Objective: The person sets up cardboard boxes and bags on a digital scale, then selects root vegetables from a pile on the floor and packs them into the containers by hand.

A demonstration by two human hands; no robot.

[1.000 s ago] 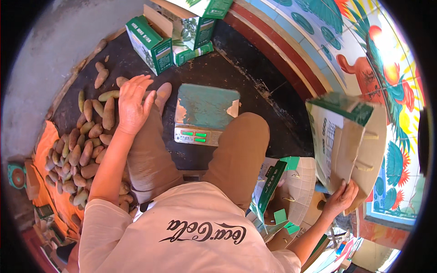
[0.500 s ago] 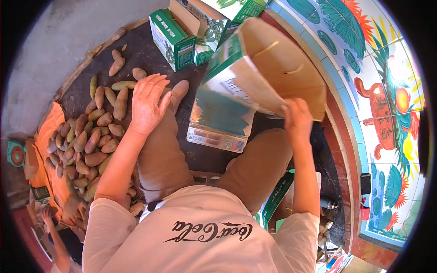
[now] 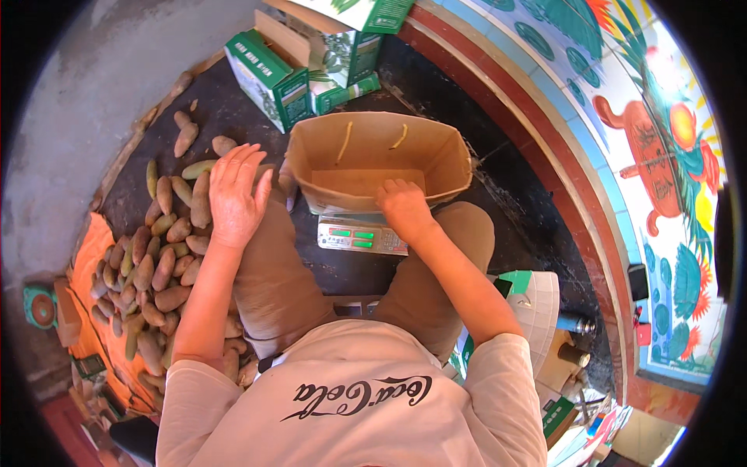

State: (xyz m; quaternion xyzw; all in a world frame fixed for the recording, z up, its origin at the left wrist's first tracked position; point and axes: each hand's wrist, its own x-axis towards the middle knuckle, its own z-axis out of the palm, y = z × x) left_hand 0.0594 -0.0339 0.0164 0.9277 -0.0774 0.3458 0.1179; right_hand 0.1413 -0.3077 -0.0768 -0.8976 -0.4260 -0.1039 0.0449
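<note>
A brown-lined cardboard carton (image 3: 319, 159) stands upright on a digital scale (image 3: 350, 234), its top open and its inside bare. Two yellow cord handles show along its far wall. My right hand (image 3: 405, 206) is closed over the carton's near rim, fingers curled to the inside. My left hand (image 3: 237, 194) hovers over my left knee, fingers stretched out and nothing in it. Beside it on the left lies a heap of long brown and greenish tubers (image 3: 163, 268), which look like yams or sweet potatoes. The carton hides most of the scale's plate.
Green-and-white cartons (image 3: 268, 78) stand at the far side of the dark mat. Orange cloth (image 3: 93, 265) lies under the heap's left edge. A painted tile wall (image 3: 560, 101) curves along the right. More cartons (image 3: 533, 303) and a metal flask (image 3: 574, 323) sit by my right side.
My right hand has brought the tilted carton down upright onto the scale, moving left. Lit green digits now show on the scale's display. My left hand stays nearly in place.
</note>
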